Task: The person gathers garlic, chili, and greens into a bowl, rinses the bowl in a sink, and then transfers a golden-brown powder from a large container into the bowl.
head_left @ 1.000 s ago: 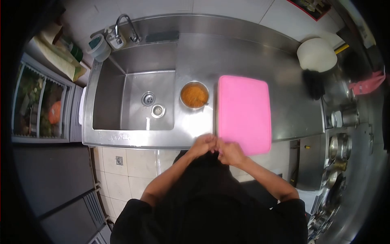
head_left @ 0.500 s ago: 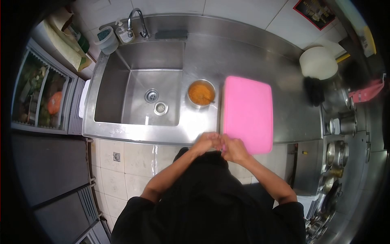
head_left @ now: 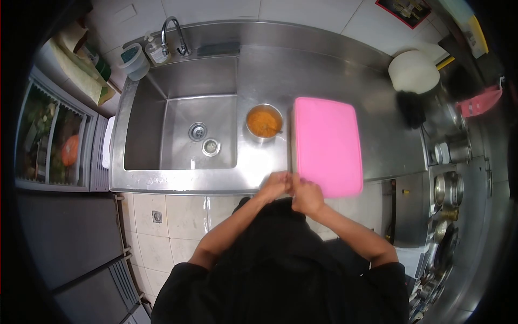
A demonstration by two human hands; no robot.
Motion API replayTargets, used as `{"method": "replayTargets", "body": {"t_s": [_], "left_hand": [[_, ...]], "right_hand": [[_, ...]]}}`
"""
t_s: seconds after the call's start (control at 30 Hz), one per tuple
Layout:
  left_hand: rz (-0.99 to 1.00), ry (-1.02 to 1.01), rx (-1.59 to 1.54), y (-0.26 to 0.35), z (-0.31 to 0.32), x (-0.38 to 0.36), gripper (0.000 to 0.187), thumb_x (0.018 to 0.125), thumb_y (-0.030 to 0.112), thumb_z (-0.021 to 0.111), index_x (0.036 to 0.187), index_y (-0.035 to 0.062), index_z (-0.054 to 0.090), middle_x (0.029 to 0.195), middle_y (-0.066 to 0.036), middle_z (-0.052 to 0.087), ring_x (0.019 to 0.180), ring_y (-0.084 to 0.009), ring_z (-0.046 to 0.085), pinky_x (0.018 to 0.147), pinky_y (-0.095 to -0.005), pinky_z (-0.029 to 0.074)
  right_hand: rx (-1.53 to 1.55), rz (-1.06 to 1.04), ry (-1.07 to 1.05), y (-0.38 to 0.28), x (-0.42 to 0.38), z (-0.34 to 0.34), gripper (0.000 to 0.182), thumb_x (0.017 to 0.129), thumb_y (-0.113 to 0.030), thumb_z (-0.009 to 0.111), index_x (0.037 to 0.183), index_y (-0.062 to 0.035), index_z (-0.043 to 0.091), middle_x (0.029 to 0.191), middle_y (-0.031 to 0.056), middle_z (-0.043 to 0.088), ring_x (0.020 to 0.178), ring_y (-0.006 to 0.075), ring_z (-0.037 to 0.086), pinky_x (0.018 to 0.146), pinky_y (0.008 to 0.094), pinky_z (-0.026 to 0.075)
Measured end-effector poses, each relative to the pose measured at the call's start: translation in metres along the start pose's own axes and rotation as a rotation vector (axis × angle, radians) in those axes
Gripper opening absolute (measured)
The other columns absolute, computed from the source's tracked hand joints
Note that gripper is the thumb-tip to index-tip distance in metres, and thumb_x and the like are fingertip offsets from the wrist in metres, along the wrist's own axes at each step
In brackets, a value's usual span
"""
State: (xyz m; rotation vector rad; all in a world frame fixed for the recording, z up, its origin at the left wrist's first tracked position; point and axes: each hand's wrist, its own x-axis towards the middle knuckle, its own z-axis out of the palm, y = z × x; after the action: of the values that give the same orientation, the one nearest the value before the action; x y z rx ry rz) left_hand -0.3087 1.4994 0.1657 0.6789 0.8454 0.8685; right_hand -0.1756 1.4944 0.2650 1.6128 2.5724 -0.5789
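Note:
My left hand (head_left: 275, 187) and my right hand (head_left: 307, 196) meet at the counter's front edge, by the near left corner of a pink-lidded box (head_left: 327, 146). The fingers of both are closed and close together; anything small between them is too blurred to make out. Left of the box stands a round metal bowl (head_left: 264, 121) of orange-yellow food, with a utensil resting in it.
A steel sink (head_left: 178, 113) with a faucet (head_left: 174, 38) lies on the left of the counter. Beside the faucet are a soap bottle (head_left: 156, 51) and a plastic tub (head_left: 134, 63). A white round container (head_left: 414, 72) and metal pots (head_left: 447, 195) are at the right.
The view has shifted slightly, so the counter and its objects appear a little displaced. Both hands stay together at the box's corner, with small finger movements.

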Motion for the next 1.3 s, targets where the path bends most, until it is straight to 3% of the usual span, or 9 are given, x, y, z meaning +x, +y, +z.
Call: {"method": "replayTargets", "body": {"t_s": [0.17, 0.37, 0.47, 0.63, 0.83, 0.9, 1.03, 1.13, 1.3], "left_hand": [[0.049, 0.029, 0.198, 0.000, 0.001, 0.001, 0.016, 0.085, -0.009, 0.052, 0.095, 0.0008, 0.061, 0.087, -0.005, 0.063, 0.081, -0.0115, 0.060, 0.070, -0.0249, 0.050], [0.077, 0.012, 0.177, -0.005, 0.003, -0.001, 0.010, 0.086, -0.003, 0.056, 0.094, 0.0018, 0.060, 0.086, -0.004, 0.063, 0.078, -0.0108, 0.059, 0.068, -0.0255, 0.050], [0.016, -0.031, 0.090, 0.009, 0.009, -0.007, 0.008, 0.088, 0.004, 0.060, 0.096, 0.0027, 0.059, 0.085, -0.005, 0.063, 0.074, -0.0121, 0.061, 0.064, -0.0258, 0.052], [-0.030, -0.037, 0.078, 0.011, 0.011, -0.009, 0.017, 0.088, 0.014, 0.065, 0.099, 0.0027, 0.057, 0.085, -0.006, 0.064, 0.073, -0.0136, 0.064, 0.059, -0.0255, 0.053], [-0.070, 0.007, 0.067, -0.001, 0.013, -0.012, 0.017, 0.088, 0.014, 0.066, 0.098, 0.0021, 0.058, 0.084, -0.005, 0.063, 0.071, -0.0130, 0.062, 0.059, -0.0246, 0.052], [-0.096, 0.045, 0.092, 0.000, 0.014, -0.013, 0.015, 0.088, 0.013, 0.066, 0.097, 0.0026, 0.059, 0.085, -0.005, 0.063, 0.070, -0.0129, 0.062, 0.059, -0.0244, 0.052], [0.176, 0.392, 0.479, 0.011, 0.023, -0.023, 0.013, 0.083, 0.012, 0.068, 0.091, 0.0033, 0.063, 0.083, -0.005, 0.063, 0.067, -0.0129, 0.059, 0.055, -0.0251, 0.047], [0.600, 0.469, 0.895, 0.043, 0.042, -0.024, 0.011, 0.081, 0.013, 0.069, 0.084, 0.0037, 0.064, 0.080, -0.007, 0.063, 0.066, -0.0168, 0.058, 0.057, -0.0282, 0.047], [0.514, 0.259, 1.512, 0.054, 0.084, 0.004, 0.014, 0.072, 0.018, 0.070, 0.072, 0.0044, 0.067, 0.076, -0.010, 0.060, 0.076, -0.0288, 0.060, 0.066, -0.0423, 0.045]], "right_hand": [[-0.055, -0.043, 0.008, -0.014, -0.007, -0.002, 0.055, 0.063, 0.001, 0.065, 0.112, -0.0077, 0.042, 0.107, 0.0178, 0.049, 0.080, 0.0398, 0.058, 0.060, 0.0491, 0.050], [-0.146, -0.115, 0.035, -0.015, -0.009, -0.004, 0.048, 0.063, 0.002, 0.064, 0.105, -0.0074, 0.042, 0.105, 0.0151, 0.046, 0.080, 0.0379, 0.056, 0.060, 0.0491, 0.050], [-0.123, -0.145, 0.207, -0.010, -0.011, -0.036, 0.051, 0.058, 0.000, 0.071, 0.101, -0.0078, 0.044, 0.099, 0.0144, 0.047, 0.072, 0.0349, 0.059, 0.057, 0.0441, 0.052], [0.062, -0.051, 0.620, 0.008, -0.031, -0.099, 0.039, 0.059, 0.009, 0.055, 0.093, -0.0063, 0.047, 0.083, 0.0148, 0.052, 0.068, 0.0349, 0.058, 0.057, 0.0424, 0.047], [0.194, 0.252, 1.191, 0.073, -0.065, -0.173, 0.024, 0.062, 0.013, 0.045, 0.078, -0.0046, 0.049, 0.060, 0.0008, 0.040, 0.054, 0.0079, 0.041, 0.047, 0.0252, 0.035], [0.450, 0.172, 1.336, 0.126, -0.073, -0.180, 0.028, 0.065, 0.015, 0.041, 0.080, -0.0059, 0.050, 0.061, -0.0031, 0.038, 0.052, 0.0031, 0.037, 0.045, 0.0228, 0.031], [0.856, 0.365, 1.474, 0.214, -0.100, -0.181, 0.029, 0.069, 0.014, 0.038, 0.086, -0.0034, 0.053, 0.059, -0.0033, 0.040, 0.047, 0.0036, 0.033, 0.046, 0.0197, 0.028], [1.045, 0.461, 1.490, 0.280, -0.119, -0.160, 0.032, 0.071, 0.011, 0.036, 0.095, 0.0016, 0.055, 0.058, -0.0024, 0.041, 0.044, 0.0055, 0.032, 0.046, 0.0188, 0.027], [1.359, 0.599, 1.532, 0.355, -0.113, -0.109, 0.035, 0.076, 0.006, 0.032, 0.103, 0.0060, 0.054, 0.054, -0.0022, 0.039, 0.048, 0.0069, 0.033, 0.052, 0.0202, 0.032]]}}
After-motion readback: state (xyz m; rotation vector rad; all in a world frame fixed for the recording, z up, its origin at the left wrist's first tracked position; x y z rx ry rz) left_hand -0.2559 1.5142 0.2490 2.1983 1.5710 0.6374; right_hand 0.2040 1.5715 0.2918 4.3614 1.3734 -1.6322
